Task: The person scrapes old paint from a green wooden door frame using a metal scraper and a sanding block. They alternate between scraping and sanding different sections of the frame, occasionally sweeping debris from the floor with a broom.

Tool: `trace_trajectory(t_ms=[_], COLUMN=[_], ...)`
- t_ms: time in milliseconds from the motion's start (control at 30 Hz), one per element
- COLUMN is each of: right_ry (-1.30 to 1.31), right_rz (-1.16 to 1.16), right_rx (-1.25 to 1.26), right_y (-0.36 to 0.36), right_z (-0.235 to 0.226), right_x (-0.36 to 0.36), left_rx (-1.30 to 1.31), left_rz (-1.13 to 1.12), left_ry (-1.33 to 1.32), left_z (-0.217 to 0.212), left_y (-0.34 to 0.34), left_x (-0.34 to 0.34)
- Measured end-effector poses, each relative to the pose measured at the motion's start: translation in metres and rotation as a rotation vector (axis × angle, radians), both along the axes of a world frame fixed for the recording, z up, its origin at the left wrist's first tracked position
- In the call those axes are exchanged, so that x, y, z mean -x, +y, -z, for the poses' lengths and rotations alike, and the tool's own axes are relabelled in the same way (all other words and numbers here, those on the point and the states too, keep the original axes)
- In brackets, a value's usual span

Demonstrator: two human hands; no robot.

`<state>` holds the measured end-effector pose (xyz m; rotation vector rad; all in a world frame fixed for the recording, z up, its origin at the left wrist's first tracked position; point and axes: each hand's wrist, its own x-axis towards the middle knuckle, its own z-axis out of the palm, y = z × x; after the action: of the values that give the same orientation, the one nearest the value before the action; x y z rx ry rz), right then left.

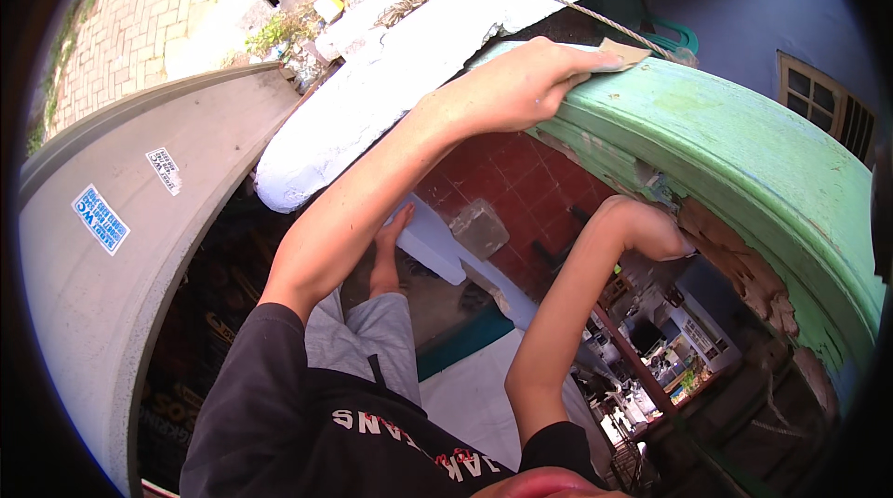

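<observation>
A green painted wooden beam (712, 112) with worn, chipped paint curves across the right side. On its top face, near the far end, my left hand (530, 84) is closed on a small tan piece that looks like folded sandpaper (625, 55), pressed against the paint. My right hand (656, 230) is lower, at the beam's underside beside a stretch of broken brown wood (744, 265). Its fingers are curled in, and whether they grip the edge or something small is hidden.
A rope (577, 7) runs down to the beam's far end, along a white ledge (372, 79). At left stands a grey panel (139, 191) with stickers. Far below are a red tiled floor (530, 177), a bare foot (395, 224) on a pale blue plank (433, 238), and cluttered shelves (693, 340).
</observation>
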<state>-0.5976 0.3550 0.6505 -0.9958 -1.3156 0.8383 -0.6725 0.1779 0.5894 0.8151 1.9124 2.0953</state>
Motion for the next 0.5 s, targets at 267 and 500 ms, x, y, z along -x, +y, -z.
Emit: trace_trajectory(t_ms=[267,500], right_ry=[0.027,-0.021], right_rz=[0.006,0.033], right_rx=[0.043,-0.09], right_y=[0.004,0.001], right_z=[-0.002,-0.001], right_x=[-0.003,-0.001], left_rx=[-0.044,0.375], left_rz=[-0.032,-0.007], left_ry=[0.127,-0.006], left_z=[-0.052,0.011], left_y=[0.007,0.013], left_x=[0.0,0.027])
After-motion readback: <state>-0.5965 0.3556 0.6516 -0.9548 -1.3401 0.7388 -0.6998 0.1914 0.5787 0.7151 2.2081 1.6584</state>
